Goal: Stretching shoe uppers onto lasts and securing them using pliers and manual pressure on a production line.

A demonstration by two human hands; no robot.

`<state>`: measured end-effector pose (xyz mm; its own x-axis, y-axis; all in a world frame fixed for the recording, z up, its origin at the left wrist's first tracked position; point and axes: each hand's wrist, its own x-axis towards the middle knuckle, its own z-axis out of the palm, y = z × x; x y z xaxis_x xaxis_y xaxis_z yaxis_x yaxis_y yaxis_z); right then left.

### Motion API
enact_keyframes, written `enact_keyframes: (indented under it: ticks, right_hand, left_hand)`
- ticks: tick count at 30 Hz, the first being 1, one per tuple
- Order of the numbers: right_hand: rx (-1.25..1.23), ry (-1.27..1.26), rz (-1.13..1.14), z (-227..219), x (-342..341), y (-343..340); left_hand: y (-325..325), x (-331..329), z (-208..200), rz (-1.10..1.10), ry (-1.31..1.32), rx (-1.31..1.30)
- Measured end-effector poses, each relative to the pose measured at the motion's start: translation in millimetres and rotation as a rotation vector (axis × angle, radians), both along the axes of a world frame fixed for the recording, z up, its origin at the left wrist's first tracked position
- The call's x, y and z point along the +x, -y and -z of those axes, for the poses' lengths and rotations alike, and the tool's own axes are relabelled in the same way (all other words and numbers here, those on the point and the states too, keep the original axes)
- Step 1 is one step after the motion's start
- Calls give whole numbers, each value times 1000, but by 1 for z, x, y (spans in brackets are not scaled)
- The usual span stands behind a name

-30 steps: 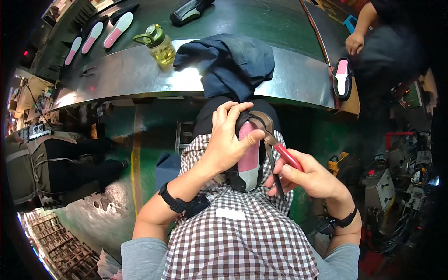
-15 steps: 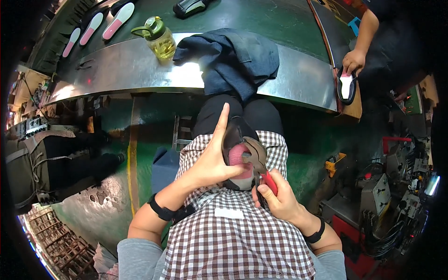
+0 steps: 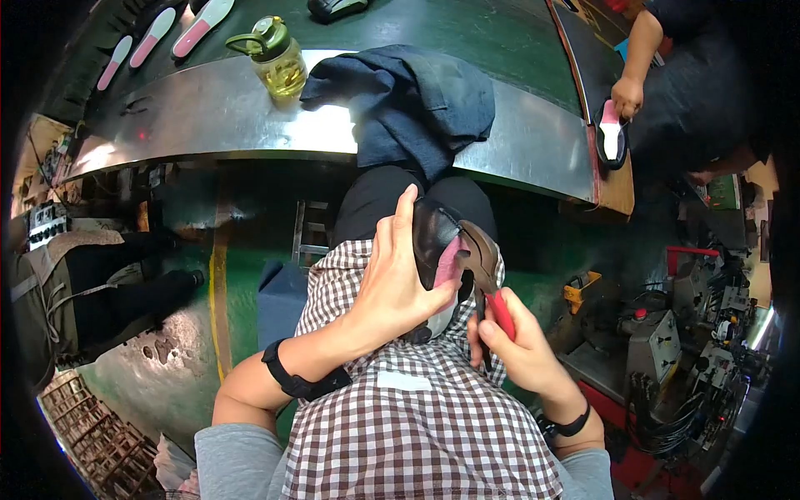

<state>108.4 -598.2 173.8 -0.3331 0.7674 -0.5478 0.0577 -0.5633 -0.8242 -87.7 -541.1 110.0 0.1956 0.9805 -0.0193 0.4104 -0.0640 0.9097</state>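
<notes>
A black shoe [image 3: 432, 236] with a pink and white sole rests in my lap on the checked apron, its black side tilted toward me. My left hand [image 3: 387, 279] grips it from the left, thumb across the sole and fingers along the side. In my right hand [image 3: 518, 337] is a pair of pincers [image 3: 482, 265] with red and dark handles. Their metal jaws stand against the shoe's right edge; whether they pinch material there cannot be made out.
A metal-edged green workbench [image 3: 250, 133] spans the front, with a dark blue cloth [image 3: 417, 100] and a green-lidded bottle [image 3: 277, 62]. Several pink-and-white-soled shoes [image 3: 200, 29] lie far left. A co-worker's hand [image 3: 627, 96] holds another shoe [image 3: 612, 137] at right. Machines [image 3: 658, 342] stand right.
The shoe has turned in my lap, showing more of its black side and less of its sole. My left fingers have closed round it. The pincers have shifted slightly right.
</notes>
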Motion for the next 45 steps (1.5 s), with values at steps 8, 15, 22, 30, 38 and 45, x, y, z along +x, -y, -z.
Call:
enact_keyframes:
  ticks: [8,15,22,30,38,45]
  right_hand:
    - [408,41,78,78,-4,22]
    - [607,38,2,119,-3,25]
    - [692,20,18,138,-6,28]
    - [731,26,12,133,-15,17]
    - [664,25,61,124,-20,21]
    - [108,-76,-243,40,-7,-13]
  left_hand:
    - [11,-2,8,-60,-99,128]
    - [25,-11,14,-103,-71,127]
    - [31,-16,24,-104,-83,169]
    - [33,-20,31,-96,26,169]
    - [24,-25,26,-121,43,125]
    - [21,-33,22,-145,92,112]
